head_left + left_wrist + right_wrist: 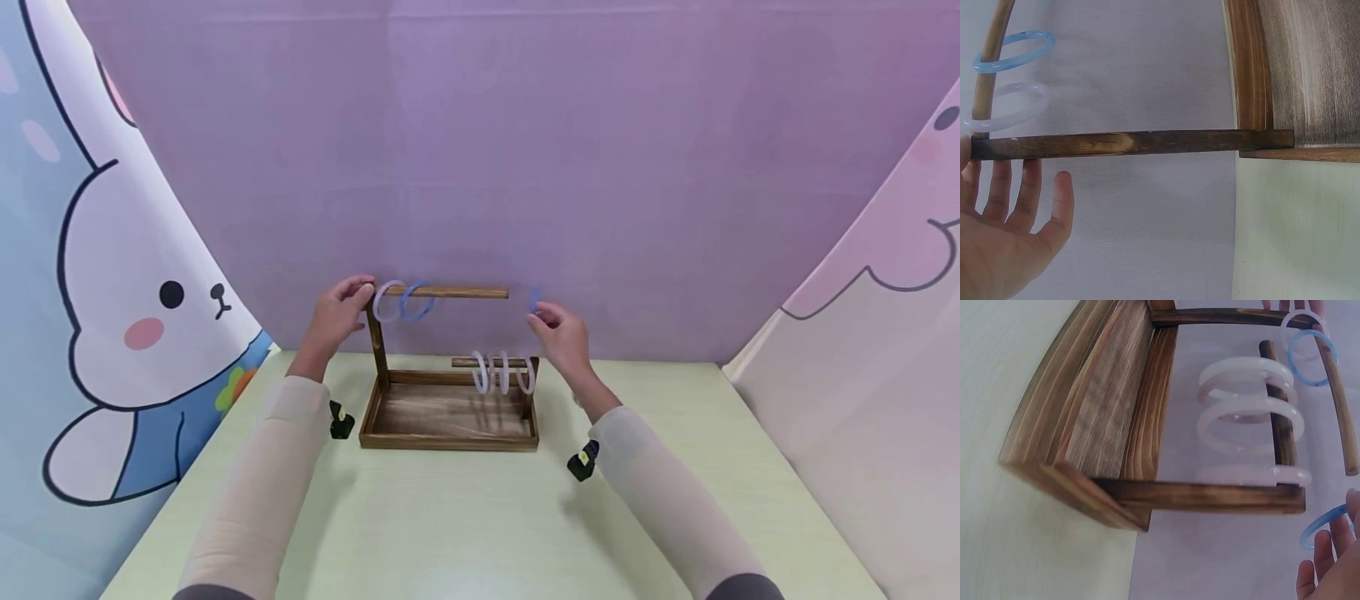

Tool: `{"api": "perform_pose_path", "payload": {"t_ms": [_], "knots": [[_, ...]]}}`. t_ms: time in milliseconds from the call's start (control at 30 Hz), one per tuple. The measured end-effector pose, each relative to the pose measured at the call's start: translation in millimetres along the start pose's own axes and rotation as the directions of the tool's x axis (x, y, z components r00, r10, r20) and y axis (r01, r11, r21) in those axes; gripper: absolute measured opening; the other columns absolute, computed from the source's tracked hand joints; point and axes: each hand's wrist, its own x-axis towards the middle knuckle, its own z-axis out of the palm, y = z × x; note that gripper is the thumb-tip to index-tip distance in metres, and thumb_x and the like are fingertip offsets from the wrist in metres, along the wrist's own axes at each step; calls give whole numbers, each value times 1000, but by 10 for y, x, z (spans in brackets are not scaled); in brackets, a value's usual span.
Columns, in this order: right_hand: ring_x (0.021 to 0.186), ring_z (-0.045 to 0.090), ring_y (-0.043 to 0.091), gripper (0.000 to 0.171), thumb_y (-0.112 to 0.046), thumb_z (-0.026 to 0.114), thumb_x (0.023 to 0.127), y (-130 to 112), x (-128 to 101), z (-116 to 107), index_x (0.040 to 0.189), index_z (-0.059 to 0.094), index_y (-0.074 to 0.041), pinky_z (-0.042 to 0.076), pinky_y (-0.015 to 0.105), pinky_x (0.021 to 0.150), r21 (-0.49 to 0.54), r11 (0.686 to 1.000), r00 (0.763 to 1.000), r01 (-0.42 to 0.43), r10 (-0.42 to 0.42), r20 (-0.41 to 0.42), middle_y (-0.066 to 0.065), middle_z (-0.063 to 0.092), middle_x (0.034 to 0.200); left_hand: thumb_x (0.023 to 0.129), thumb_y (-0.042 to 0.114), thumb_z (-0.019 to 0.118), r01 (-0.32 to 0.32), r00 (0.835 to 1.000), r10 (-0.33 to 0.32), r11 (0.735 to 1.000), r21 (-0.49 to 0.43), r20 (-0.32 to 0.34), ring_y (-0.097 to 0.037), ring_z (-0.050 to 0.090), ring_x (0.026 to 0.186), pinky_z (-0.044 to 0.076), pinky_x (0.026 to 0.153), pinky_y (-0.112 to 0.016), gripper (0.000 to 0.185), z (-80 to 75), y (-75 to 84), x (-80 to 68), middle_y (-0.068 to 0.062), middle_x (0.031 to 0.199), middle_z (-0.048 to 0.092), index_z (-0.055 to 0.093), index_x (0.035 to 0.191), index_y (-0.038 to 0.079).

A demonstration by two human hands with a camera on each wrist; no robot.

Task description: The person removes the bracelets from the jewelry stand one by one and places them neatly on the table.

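Note:
A wooden bangle stand (450, 445) with a tray base and two bars stands on the table. At the top of its left post, my left hand (337, 315) holds the wood, thumb on one side and fingertips on the other. A pale lilac bangle (377, 310) and a blue bangle (411, 313) hang on the upper bar (472, 292). My right hand (564, 337) pinches another blue bangle (1317, 529), apart from that bar's free end. Several whitish and pale pink bangles (1244, 365) hang on the lower bar (1284, 447).
The pale green table (465, 525) runs up to a purple cloth backdrop (600, 183). Cartoon-printed cloth (112, 317) hangs at the left. Small black devices with a yellow mark (342, 421) appear by both wrists.

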Motion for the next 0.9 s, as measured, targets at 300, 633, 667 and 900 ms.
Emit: {"api": "perform_pose_path", "payload": {"t_ms": [300,633,667,900], "knots": [[89,69,28,30,-21,76,94,117,-2,-103,119,74,-5,50,23,71,-63,997,999,46,-46,-2,16,76,101,105,51,50,4,1000,-4,1000,-3,3,-28,52,125,54,101,-56,50,8,20,-2,-12,139,56,55,145,21],[85,69,26,29,-19,76,93,257,-40,-202,117,75,-5,49,21,69,-125,989,997,76,-75,14,16,77,97,105,50,49,3,1000,-3,1000,-2,4,-27,53,124,53,101,-57,51,11,7,-5,-12,139,56,54,146,21],[85,69,26,29,-19,76,93,266,-43,-213,118,75,-5,49,21,69,-131,988,997,79,-77,17,16,77,97,105,50,49,3,1000,-3,1000,-2,1,-26,53,124,53,101,-57,51,9,4,-1,-12,139,56,54,146,21],[88,71,29,32,-23,76,93,370,-76,-298,119,74,-5,53,27,72,-198,978,997,66,-56,53,16,77,99,104,52,50,16,1000,-16,1000,-9,2,-26,53,126,52,102,-57,51,-1,-7,12,-11,140,56,54,146,23]]}}
